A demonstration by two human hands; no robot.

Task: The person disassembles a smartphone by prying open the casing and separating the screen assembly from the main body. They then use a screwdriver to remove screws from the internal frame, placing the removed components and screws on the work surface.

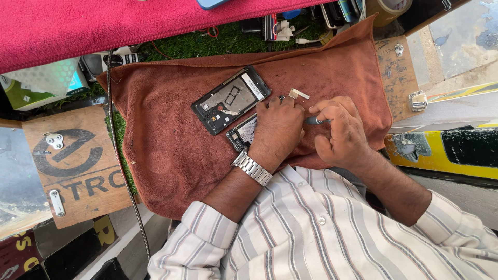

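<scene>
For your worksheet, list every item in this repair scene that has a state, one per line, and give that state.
Phone frame: back off, insides showing, lying flat on the brown towel.
Second phone: opened, partly hidden under the left hand, which presses on it.
Screwdriver: gripped in the right hand.
Small pale part: loose on the towel.
Wristwatch: fastened on the left wrist.

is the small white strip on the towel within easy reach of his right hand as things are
Probably yes: the white strip lies bare on the brown towel just beyond the right hand, nothing between them, though that hand already holds a slim tool.
</scene>
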